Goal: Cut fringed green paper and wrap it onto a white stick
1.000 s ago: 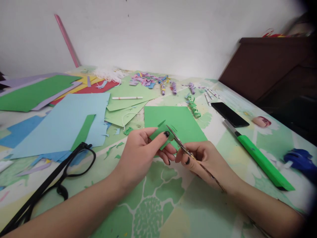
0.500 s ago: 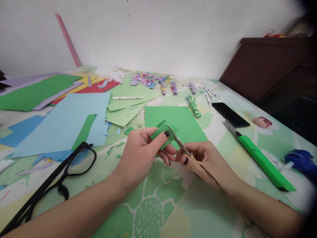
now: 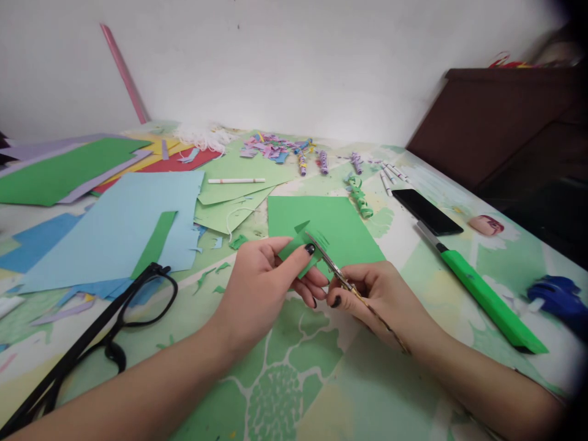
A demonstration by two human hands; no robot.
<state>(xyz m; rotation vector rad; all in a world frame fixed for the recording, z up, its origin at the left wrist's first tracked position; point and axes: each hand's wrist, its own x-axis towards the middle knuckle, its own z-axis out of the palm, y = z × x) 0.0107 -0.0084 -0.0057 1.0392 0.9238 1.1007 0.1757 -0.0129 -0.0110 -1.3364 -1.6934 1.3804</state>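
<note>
Small green paper piece (image 3: 296, 242) is up in the left hand (image 3: 257, 275), pinched between thumb and fingers, in front of the person, above the tabletop (image 3: 367, 380). Right hand (image 3: 383, 297) is closed around the scissors (image 3: 331, 266), blades angled up-left along the piece's right side. Can't tell how far apart the blades are.

Just beyond both hands: large green sheet (image 3: 331, 211), flat on the tabletop. Green curled roll (image 3: 361, 199) by its far right edge.

Left side: black glasses (image 3: 114, 353) near the left forearm; green strip (image 3: 155, 245) lying on a light blue sheet (image 3: 105, 226); white pen (image 3: 236, 181) on pale green paper (image 3: 243, 208).

Right side: black phone (image 3: 427, 211), green cutter (image 3: 491, 300) with blade out, blue object (image 3: 555, 297) too blurred to identify.

Far end: scrap pile (image 3: 264, 147), white string (image 3: 202, 138), purple rolls (image 3: 324, 163).
</note>
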